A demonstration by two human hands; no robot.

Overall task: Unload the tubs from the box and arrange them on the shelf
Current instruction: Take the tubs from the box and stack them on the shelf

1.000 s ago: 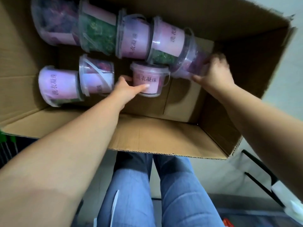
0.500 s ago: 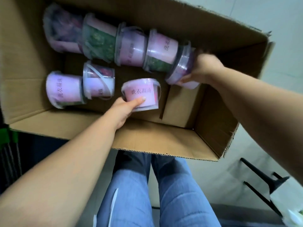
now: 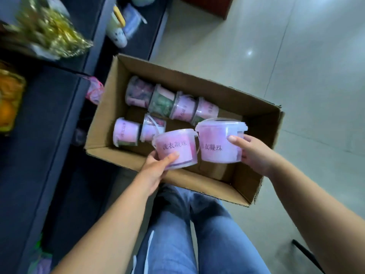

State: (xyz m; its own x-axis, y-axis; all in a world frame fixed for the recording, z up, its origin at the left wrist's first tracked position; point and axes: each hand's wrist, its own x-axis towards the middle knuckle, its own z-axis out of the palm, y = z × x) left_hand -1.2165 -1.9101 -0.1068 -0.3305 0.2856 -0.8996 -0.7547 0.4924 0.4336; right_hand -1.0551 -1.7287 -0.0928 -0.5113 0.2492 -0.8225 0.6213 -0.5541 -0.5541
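**Two tubs held over the open box, shelf at the left**

The left hand point(image 3: 158, 165) grips a pink-labelled tub point(image 3: 175, 149) from below and from the side, thumb across the front of the label, fingers curled round the wall; the right hand point(image 3: 254, 153) grips a second tub point(image 3: 219, 141) in the same way, thumb on the label, fingers wrapped behind. Both tubs are upright with lids on, side by side and touching or very nearly so; they sit over the near half of the cardboard box point(image 3: 262, 131), above its near rim.

Inside the box, a far row of four tubs point(image 3: 183, 107) lies on its side, packed tub to tub along the far wall; a near row of two tubs point(image 3: 126, 131) lies at the left end. The right part of the box bottom is bare cardboard; the flaps stand open, so the top of the box is unobstructed.

The box rests on a pale tiled floor point(image 3: 296, 86), its left end just beside a dark shelf point(image 3: 45, 119). The shelf carries gold-wrapped goods point(image 3: 49, 36), an orange pack point(image 3: 9, 99) and a pink mesh bag point(image 3: 94, 91) at its edge; the view there is blurred. The person's legs in blue jeans point(image 3: 197, 234) stand just behind the box's near wall; open floor extends to the right.
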